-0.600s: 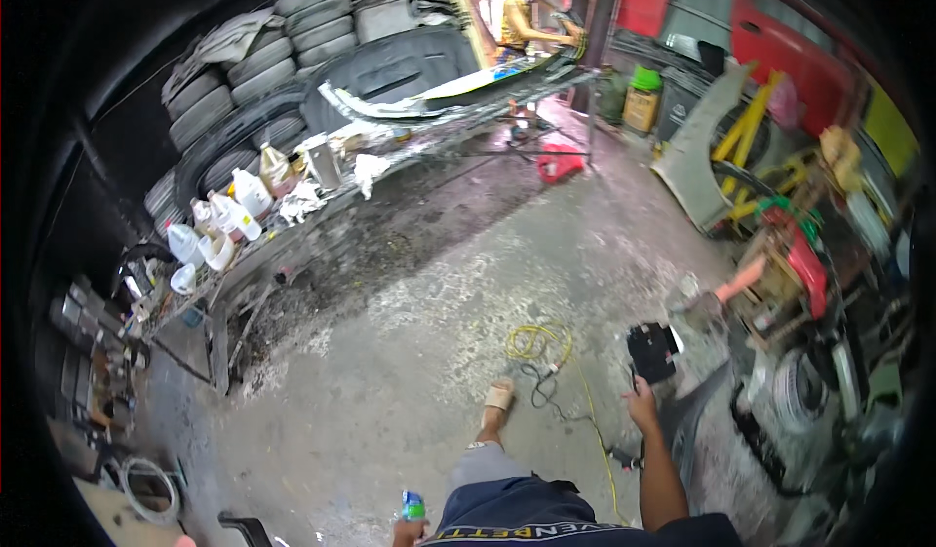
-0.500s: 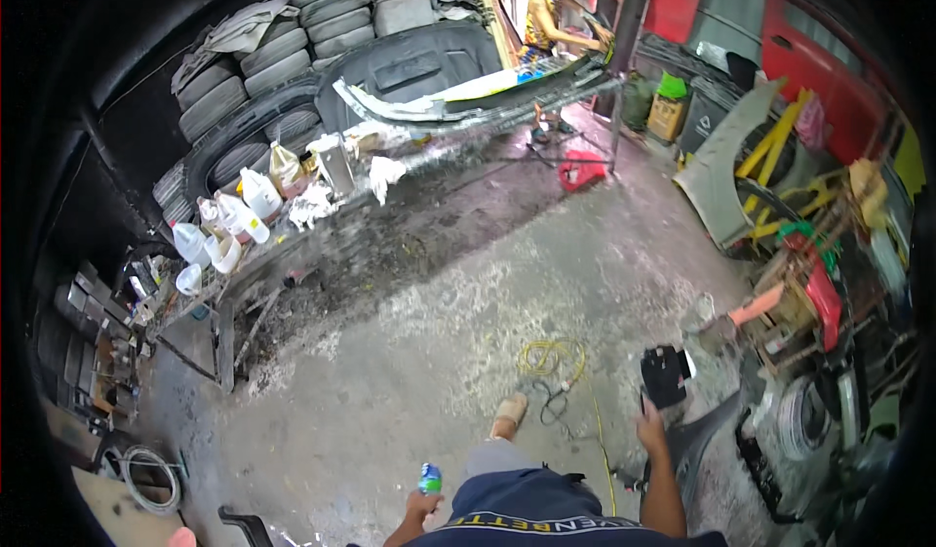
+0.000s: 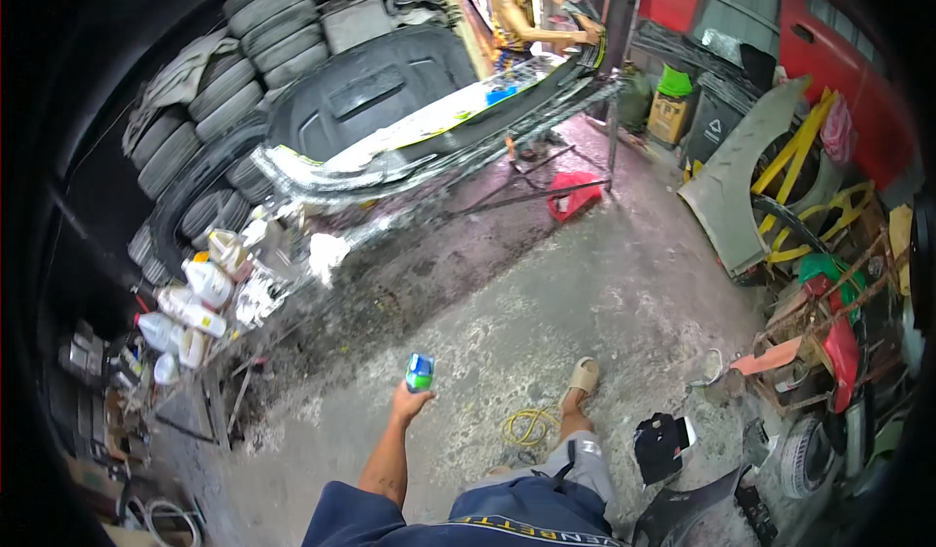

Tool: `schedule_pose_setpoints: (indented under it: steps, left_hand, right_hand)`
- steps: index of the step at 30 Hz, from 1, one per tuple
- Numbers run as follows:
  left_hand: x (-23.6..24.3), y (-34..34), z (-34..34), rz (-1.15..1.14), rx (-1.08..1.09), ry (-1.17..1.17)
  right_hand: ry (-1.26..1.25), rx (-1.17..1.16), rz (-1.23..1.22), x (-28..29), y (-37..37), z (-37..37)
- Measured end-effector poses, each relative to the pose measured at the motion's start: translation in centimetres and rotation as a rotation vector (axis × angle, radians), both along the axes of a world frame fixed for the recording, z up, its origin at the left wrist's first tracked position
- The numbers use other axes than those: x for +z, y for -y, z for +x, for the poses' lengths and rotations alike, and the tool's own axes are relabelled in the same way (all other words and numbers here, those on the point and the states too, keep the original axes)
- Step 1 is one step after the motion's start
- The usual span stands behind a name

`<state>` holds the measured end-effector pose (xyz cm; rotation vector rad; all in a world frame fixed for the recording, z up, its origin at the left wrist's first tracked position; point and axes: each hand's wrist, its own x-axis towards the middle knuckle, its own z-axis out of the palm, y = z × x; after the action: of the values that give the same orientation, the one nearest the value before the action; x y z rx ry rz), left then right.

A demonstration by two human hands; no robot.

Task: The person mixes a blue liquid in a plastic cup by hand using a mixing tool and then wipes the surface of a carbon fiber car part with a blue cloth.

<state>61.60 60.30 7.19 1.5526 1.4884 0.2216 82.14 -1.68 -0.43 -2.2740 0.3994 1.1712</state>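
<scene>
Held out in front of me, my left hand [image 3: 410, 402] is closed round a small blue and green container [image 3: 420, 371], whose exact kind I cannot make out. Its upper part shows above my fingers, over the bare concrete floor [image 3: 507, 342]. My right hand and forearm do not show. Beyond my left hand runs a long stained workbench [image 3: 375, 250], with white and amber plastic jugs [image 3: 208, 281] at its left end. A long car bumper [image 3: 439, 162] is propped up at the far side.
A coiled yellow cord [image 3: 529, 427] lies near my sandalled foot [image 3: 583, 375]. Black cloth [image 3: 661, 448] and a dark car panel [image 3: 687, 508] lie at the right. A grey fender [image 3: 731, 186] leans among scrap. A co-worker [image 3: 517, 16] handles the bumper's far end. Tyres [image 3: 273, 20] are stacked behind.
My left hand has risen forward with the container. My right hand has left the view. My foot has stepped forward, and the bench and bumper appear closer.
</scene>
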Motion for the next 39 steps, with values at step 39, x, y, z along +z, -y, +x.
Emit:
schedule_pose_setpoints:
  steps: [39]
  left_hand:
    - [-4.3, -38.9, 119.0, -0.119, -0.509, 0.241]
  right_hand:
    - [0.069, -0.719, -0.066, 1.6, -36.6, 82.1]
